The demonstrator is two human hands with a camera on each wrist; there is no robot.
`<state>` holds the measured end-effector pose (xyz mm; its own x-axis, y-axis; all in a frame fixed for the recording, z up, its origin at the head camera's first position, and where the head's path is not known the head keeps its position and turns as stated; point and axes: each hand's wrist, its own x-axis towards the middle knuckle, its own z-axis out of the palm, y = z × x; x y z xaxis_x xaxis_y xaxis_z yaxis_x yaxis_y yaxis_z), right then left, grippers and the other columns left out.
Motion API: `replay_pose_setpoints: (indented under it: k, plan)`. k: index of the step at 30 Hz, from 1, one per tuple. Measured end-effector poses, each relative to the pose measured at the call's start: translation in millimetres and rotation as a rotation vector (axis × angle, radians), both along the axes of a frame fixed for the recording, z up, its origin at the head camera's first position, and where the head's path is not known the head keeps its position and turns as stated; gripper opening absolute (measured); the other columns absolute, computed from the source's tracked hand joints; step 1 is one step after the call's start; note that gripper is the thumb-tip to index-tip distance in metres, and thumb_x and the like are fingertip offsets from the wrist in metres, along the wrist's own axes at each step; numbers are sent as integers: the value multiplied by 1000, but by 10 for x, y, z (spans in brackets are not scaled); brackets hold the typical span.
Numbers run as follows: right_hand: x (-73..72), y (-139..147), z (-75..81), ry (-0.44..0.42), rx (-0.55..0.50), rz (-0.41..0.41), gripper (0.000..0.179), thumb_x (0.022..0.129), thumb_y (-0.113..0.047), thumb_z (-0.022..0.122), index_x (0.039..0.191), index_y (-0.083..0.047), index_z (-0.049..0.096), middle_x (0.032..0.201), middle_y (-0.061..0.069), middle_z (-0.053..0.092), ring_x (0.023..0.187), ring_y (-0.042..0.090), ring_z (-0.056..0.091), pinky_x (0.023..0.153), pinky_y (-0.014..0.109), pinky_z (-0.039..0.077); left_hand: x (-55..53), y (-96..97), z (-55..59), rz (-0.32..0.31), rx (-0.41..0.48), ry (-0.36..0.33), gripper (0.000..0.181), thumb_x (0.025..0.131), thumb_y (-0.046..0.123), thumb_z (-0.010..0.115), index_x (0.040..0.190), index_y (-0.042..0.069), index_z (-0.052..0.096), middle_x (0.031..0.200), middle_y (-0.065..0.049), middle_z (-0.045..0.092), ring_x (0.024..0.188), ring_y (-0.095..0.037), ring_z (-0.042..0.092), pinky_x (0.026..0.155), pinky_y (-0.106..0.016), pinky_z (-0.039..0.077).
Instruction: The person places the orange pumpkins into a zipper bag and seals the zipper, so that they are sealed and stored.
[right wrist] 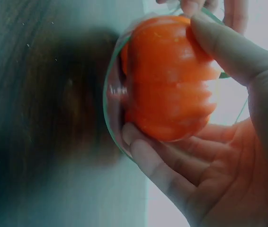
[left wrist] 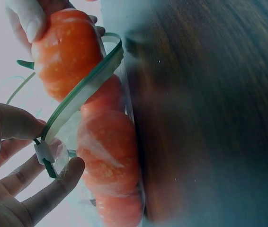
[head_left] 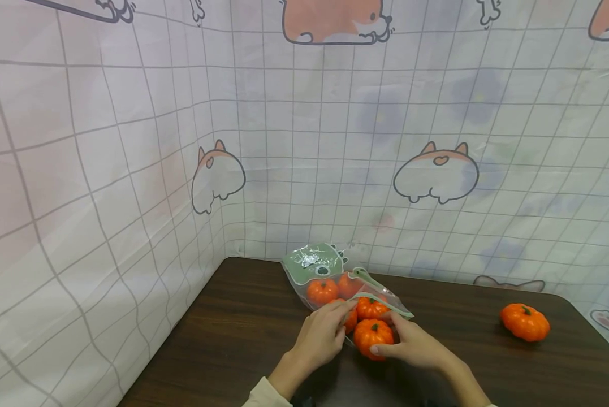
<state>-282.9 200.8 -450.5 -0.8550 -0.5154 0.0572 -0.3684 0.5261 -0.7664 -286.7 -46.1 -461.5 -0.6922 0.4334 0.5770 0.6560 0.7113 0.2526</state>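
Note:
A clear zip bag [head_left: 306, 263] with a green cartoon print lies on the table with several small orange pumpkins [head_left: 322, 291] inside. My left hand [head_left: 320, 330] pinches the green zip edge [left wrist: 84, 84] by its white slider, between thumb and fingers. In my right hand [head_left: 417, 342], an orange pumpkin [right wrist: 172, 78] with a green stem is gripped, thumb on one side and fingers on the other. That pumpkin sits at the bag's opening, the green rim curving round its side in the right wrist view.
Another orange pumpkin [head_left: 525, 322] lies apart on the right of the dark wooden table [head_left: 223, 333]. A pale gridded cloth [head_left: 314, 141] with cartoon dogs hangs behind the table and along its left side.

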Motion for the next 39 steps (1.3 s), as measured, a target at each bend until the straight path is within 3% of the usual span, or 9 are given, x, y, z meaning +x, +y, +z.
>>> replay_pose_setpoints:
  k: [8, 13, 17, 30, 39]
  plan:
    - [24, -135, -30, 128, 126, -121, 60, 88, -44, 77, 126, -2, 58, 107, 4, 69, 91, 11, 61, 77, 27, 51, 10, 9, -4, 0, -19, -14, 57, 84, 3, 72, 139, 17, 64, 122, 4, 71, 98, -13, 69, 76, -28, 58]
    - [41, -218, -58, 145, 163, -233, 60, 84, -46, 81, 123, -5, 62, 107, 4, 71, 89, 13, 63, 74, 32, 51, 6, 13, -1, -9, -11, -10, 56, 83, 2, 73, 137, 16, 65, 116, 4, 71, 86, -11, 63, 70, -23, 54]
    - [40, -252, -73, 157, 175, -283, 61, 81, -46, 83, 123, -6, 64, 109, 4, 72, 92, 15, 64, 78, 37, 53, 9, 14, 3, -8, -13, -13, 56, 84, 2, 73, 137, 17, 65, 116, 5, 71, 87, -11, 63, 70, -24, 54]
    - [36, -244, -69, 212, 157, -183, 66, 76, -33, 88, 126, -1, 61, 120, 9, 69, 108, 23, 65, 92, 45, 53, 8, 5, -20, 9, -29, 27, 57, 84, 4, 72, 139, 18, 64, 126, 3, 72, 111, -16, 70, 86, -34, 59]
    - [56, -313, -89, 212, 145, -287, 58, 71, -30, 92, 115, -7, 62, 112, 6, 68, 105, 22, 65, 92, 47, 53, 11, 21, -11, 5, -36, 16, 57, 84, 4, 71, 139, 18, 64, 128, 3, 72, 114, -15, 70, 90, -35, 59]
